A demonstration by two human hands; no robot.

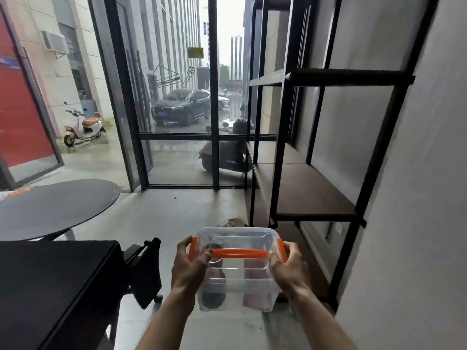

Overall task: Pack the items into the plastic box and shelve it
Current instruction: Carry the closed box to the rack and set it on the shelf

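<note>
I hold a clear plastic box (237,281) with a lid, an orange handle and orange side clips in the air in front of me, low in the view. My left hand (188,269) grips its left side, and my right hand (288,267) grips its right side. Through the walls I see a dark round item on the left and a pinkish item on the right inside it. The black metal shelf unit (318,193) with brown boards stands to the right, just beyond the box; its nearest board is bare.
A black table (50,281) and a black chair (145,269) are at the lower left. A round dark table (55,205) lies behind them. Glass doors face me. Cardboard scraps (233,221) lie on the grey floor near the shelf's foot. A grey wall runs along the right.
</note>
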